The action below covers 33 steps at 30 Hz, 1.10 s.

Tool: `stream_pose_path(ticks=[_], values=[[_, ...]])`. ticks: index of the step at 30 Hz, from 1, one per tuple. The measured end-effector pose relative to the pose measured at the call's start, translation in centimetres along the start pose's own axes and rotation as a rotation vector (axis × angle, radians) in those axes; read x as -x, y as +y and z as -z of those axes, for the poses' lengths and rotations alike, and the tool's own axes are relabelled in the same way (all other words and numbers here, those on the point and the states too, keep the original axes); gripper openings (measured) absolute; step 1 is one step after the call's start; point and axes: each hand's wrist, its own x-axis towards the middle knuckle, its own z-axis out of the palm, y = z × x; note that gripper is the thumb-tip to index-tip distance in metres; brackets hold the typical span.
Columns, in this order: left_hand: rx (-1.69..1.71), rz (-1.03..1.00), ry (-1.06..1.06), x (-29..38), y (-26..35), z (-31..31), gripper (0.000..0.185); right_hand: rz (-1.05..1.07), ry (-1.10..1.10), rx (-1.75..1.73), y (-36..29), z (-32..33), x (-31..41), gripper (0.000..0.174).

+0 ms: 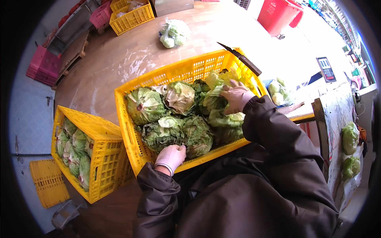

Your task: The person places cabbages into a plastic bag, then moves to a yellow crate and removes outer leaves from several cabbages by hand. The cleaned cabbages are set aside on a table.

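A yellow plastic crate full of lettuce lies before me. My right hand, in a thin pale glove, has its fingers curled into loose lettuce leaves at the crate's right end. At the near side, my left hand, gloved too, has its fingers curled beside a ragged, wilted lettuce head; its palm side is hidden. Behind that head are a green lettuce head and a browned one. A dark-handled knife rests across the far right rim, blade pointing outward.
Left of me a tilted yellow crate holds several lettuce heads. Bagged lettuce sits on the floor beyond. To the right are another bag of lettuce, a calculator-like device and a red wheeled bin.
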Motion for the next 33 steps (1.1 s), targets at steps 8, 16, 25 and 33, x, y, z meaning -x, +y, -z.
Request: stream_pose_path(ticks=[8,16,25,33], values=[[-0.191,-0.011,-0.035,-2.0,0.0,-1.1,0.084,0.017,-0.090,-0.658,-10.0,-5.3,-3.8,0.086],[0.871,-0.471,0.148,1.4,1.1,-0.3,0.058,-0.302,-0.616,-2.549,-7.2,-7.8,-3.6,0.042],[0.809,-0.438,0.666,4.6,6.4,3.4,0.055,0.225,0.099,-2.671,0.4,-7.2,-1.0,0.038],[0.276,-0.974,0.693,0.8,12.4,-4.8,0.110,-0.101,0.178,-2.399,-2.5,-5.2,5.4,0.052]])
